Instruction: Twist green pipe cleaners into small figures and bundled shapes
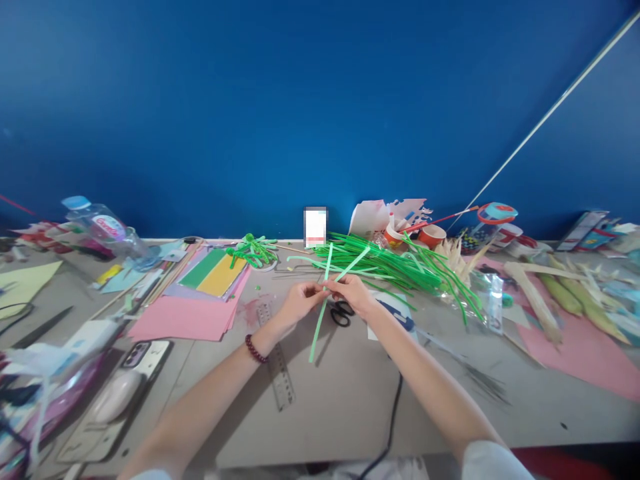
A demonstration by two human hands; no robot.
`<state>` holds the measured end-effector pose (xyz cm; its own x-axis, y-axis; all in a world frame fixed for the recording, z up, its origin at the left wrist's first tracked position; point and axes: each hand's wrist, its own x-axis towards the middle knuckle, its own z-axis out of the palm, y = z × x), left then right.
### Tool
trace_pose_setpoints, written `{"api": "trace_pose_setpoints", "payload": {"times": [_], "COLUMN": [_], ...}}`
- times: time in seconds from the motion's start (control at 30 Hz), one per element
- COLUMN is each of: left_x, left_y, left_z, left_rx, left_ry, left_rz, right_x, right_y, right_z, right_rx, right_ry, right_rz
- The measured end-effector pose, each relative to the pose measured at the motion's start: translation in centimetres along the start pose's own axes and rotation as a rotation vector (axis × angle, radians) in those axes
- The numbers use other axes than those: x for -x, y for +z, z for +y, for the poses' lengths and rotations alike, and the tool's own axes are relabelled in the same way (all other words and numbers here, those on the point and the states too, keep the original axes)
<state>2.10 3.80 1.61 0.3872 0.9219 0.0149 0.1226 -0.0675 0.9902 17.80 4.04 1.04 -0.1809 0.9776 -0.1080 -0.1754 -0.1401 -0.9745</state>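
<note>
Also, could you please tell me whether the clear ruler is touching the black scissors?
Apart. The head view shows grey tabletop between the clear ruler and the handle loops of the black scissors.

Crossed pale-green stems in hands

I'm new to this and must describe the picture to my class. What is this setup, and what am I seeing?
There is no robot here. The single picture comes from a camera worn on a person's head, looking forward and down past both bare arms.

The left hand and right hand meet in the middle, pinching pale green strips that cross each other.

On the grey table, a heap of bright green stems lies beyond the right hand. Pink paper lies to the left, with a clear ruler beneath the left forearm. Further left are a plastic bottle and a phone. Behind everything stands a blue wall.
</note>
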Motion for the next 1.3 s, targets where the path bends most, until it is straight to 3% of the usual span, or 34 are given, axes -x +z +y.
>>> {"api": "trace_pose_setpoints", "payload": {"times": [0.13, 0.23, 0.5, 0.63, 0.73, 0.83, 0.97, 1.03, 1.1, 1.2, 1.3], "left_x": [0.2, 0.3, 0.1, 0.0, 0.0, -0.1, -0.2, -0.2, 0.0, 0.4, 0.9], "left_y": [-0.2, -0.6, -2.1, -2.3, -2.2, -2.2, -2.3, -2.4, -2.4, -2.2, -1.9], "left_z": [0.5, 0.8, 1.7, 1.9, 1.7, 1.5, 1.2, 1.2, 1.4, 2.0, 2.5], "left_rx": [-0.126, -0.168, -0.109, -0.099, -0.088, -0.11, -0.205, -0.317, -0.444, -0.57, -0.626], "left_ry": [0.154, 0.193, 0.104, 0.087, 0.073, 0.072, 0.156, 0.268, 0.375, 0.455, 0.468], "left_rz": [-0.009, -0.031, -0.235, -0.233, -0.189, -0.14, -0.061, -0.038, -0.028, -0.039, -0.028], "right_x": [0.0, 0.1, 0.7, 0.5, 0.6, 1.1, 2.2, 2.6, 2.7, 2.3, 1.9], "right_y": [0.6, 0.9, 1.0, 0.8, 0.5, 0.3, 0.3, 0.3, 0.2, -0.1, -0.4], "right_z": [0.0, -0.1, -1.1, -1.2, -1.4, -2.1, -3.5, -4.1, -4.3, -4.1, -3.7], "right_rx": [-0.084, -0.135, -0.133, -0.068, 0.088, 0.462, 0.995, 1.102, 1.155, 1.17, 1.135], "right_ry": [0.052, 0.062, 0.047, 0.016, -0.058, -0.19, -0.522, -0.724, -0.846, -0.851, -0.784], "right_rz": [0.093, 0.121, 0.095, 0.106, 0.127, 0.239, 0.384, 0.309, 0.145, -0.039, -0.075]}}
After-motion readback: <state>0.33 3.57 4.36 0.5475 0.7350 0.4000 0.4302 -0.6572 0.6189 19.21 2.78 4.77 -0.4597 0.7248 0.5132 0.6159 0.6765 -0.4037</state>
